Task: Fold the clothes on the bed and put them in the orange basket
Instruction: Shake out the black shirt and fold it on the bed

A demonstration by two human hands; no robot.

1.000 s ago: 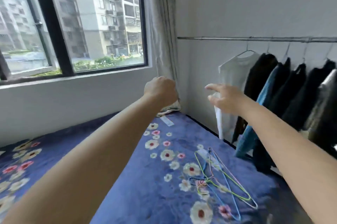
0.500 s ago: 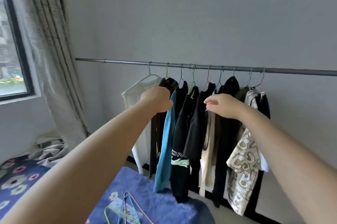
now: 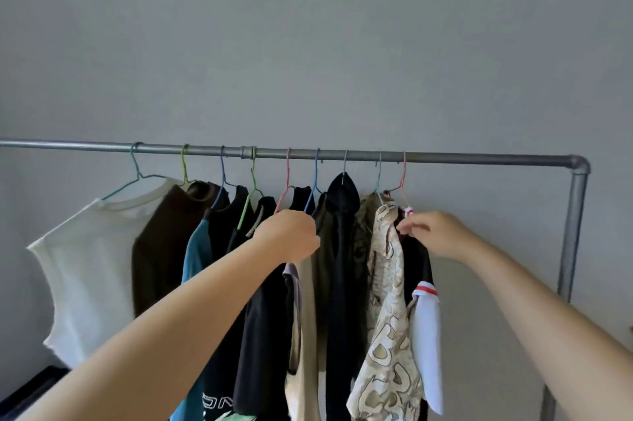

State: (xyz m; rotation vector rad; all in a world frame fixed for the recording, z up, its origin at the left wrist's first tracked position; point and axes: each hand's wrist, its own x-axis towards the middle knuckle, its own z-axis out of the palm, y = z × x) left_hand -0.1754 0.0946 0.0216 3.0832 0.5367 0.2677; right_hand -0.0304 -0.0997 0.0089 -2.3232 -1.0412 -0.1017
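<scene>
Several garments hang on coloured wire hangers from a grey metal rail [image 3: 445, 157]. My left hand [image 3: 291, 237] is curled into a fist against the black and beige garments [image 3: 305, 300] under the blue hanger [image 3: 315, 180]; its fingers are hidden, so any grip is unclear. My right hand [image 3: 435, 235] pinches the collar of the black shirt with red-and-white trim [image 3: 416, 263] on the last pink hanger [image 3: 403, 180], right beside a beige patterned shirt [image 3: 387, 335]. Neither the bed nor the orange basket is in view.
Further left on the rail hang a white sleeveless top [image 3: 89, 270], a brown top [image 3: 157, 242] and a teal shirt [image 3: 197, 256]. The rail's upright post [image 3: 573, 232] stands at the right. A plain grey wall lies behind.
The view has swung from the bed and window to the clothes rail. Both hands have reached the hanging clothes, and my right hand has taken hold of the rightmost shirt's collar.
</scene>
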